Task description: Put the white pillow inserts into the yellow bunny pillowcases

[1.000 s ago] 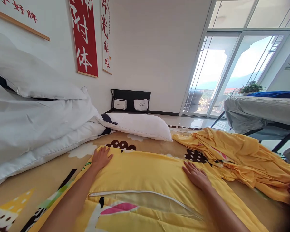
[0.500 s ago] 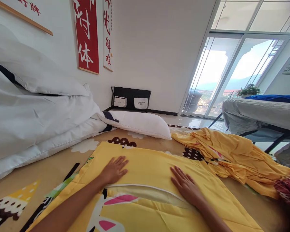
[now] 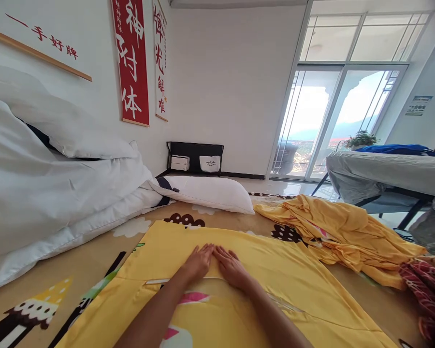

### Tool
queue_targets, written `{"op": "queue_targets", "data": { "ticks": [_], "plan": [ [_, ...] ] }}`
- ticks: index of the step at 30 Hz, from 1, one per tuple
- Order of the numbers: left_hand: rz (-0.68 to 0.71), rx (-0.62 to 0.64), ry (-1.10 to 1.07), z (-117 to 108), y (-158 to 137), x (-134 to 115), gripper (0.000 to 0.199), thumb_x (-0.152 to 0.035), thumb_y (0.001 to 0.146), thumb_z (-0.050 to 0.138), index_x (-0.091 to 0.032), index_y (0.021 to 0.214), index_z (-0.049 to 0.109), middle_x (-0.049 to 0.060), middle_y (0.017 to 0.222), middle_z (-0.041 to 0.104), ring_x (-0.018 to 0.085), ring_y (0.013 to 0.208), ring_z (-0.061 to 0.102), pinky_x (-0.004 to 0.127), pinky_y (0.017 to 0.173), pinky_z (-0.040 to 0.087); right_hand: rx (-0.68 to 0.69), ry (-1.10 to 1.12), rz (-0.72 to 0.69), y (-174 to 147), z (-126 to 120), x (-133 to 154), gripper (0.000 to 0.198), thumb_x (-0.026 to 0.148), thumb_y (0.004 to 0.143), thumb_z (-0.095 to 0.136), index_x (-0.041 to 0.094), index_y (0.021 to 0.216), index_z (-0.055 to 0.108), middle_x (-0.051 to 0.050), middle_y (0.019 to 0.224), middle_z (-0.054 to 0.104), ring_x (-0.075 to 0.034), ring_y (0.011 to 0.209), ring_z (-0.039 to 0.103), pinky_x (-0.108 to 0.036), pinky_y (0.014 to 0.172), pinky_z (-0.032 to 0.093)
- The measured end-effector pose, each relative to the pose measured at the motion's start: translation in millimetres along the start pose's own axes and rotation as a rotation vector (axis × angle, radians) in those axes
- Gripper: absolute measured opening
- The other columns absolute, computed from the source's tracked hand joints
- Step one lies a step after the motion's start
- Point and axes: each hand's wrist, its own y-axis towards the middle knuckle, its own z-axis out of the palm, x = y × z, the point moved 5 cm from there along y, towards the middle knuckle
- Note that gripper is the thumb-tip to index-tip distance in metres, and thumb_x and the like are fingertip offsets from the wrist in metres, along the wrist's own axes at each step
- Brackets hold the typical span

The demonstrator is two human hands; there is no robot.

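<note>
A yellow pillowcase [image 3: 275, 251] with pink and white print lies spread out in front of me. Across it runs a slit edged with a white zipper [image 3: 155, 281]. My left hand [image 3: 200, 261] rests flat on the cloth just beyond the slit, fingers stretched out. Beside it, my right hand [image 3: 231, 265] also lies flat, and the fingertips of both hands nearly meet. Neither hand holds anything. My forearms cover parts of the slit and of the print.
White pillows and bedding [image 3: 58, 193] are heaped at left, and one white pillow [image 3: 213, 193] lies beyond the pillowcase. Crumpled yellow cloth [image 3: 340, 227] lies to the right, near dark red patterned fabric [image 3: 426, 290]. A patterned brown mat [image 3: 90, 261] is underneath. A covered table [image 3: 384, 169] stands far right.
Both hands have slid inward over the pillowcase, from well apart to almost touching. The slit's edges now lie closer together. The view has tilted up slightly.
</note>
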Motion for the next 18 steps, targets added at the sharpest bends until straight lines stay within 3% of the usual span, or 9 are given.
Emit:
{"op": "queue_targets", "data": {
  "ticks": [3,7,11,15,18],
  "plan": [
    [-0.056,-0.037,0.017,2,19,26,0.056,-0.032,0.093,0.021,-0.025,0.148,0.031,0.001,0.154,0.028,0.021,0.142,0.025,0.041,0.118,0.019,-0.034,-0.013,0.047,19,-4,-30,0.054,0.041,0.094,0.023,0.029,0.146,0.033,0.002,0.154,0.026,-0.01,0.142,0.019,-0.033,0.115,0.015],
    [-0.25,-0.082,0.061,-18,14,117,0.061,-0.047,0.093,0.022,-0.02,0.147,0.031,0.009,0.155,0.022,0.028,0.144,0.019,0.057,0.115,0.011,-0.082,-0.056,0.322,-3,-22,-140,0.064,0.052,0.093,0.018,0.022,0.149,0.027,-0.004,0.156,0.019,-0.018,0.144,0.013,-0.043,0.115,0.011],
    [-0.515,-0.115,0.159,-33,-1,186,0.065,-0.054,0.092,0.022,-0.021,0.148,0.028,0.007,0.156,0.02,0.025,0.145,0.015,0.054,0.115,0.011,-0.09,-0.103,0.537,-44,-31,-237,0.064,0.049,0.093,0.017,0.019,0.15,0.022,-0.005,0.156,0.016,-0.02,0.144,0.011,-0.048,0.115,0.012],
    [-0.592,-0.219,0.212,-42,-14,201,0.063,-0.05,0.093,0.02,-0.019,0.146,0.032,0.009,0.154,0.027,0.027,0.143,0.021,0.055,0.113,0.017,-0.133,-0.213,0.695,-78,-34,-293,0.07,0.054,0.091,0.018,0.018,0.15,0.024,-0.005,0.156,0.019,-0.019,0.144,0.014,-0.047,0.115,0.015],
    [-0.465,-0.418,0.293,-61,-26,191,0.055,-0.037,0.095,0.019,-0.02,0.146,0.034,0.009,0.152,0.033,0.023,0.142,0.026,0.049,0.114,0.017,-0.22,-0.269,0.717,-90,-41,-296,0.069,0.049,0.091,0.017,0.009,0.145,0.035,-0.015,0.152,0.028,-0.028,0.142,0.022,-0.058,0.111,0.019]
  ]
}}
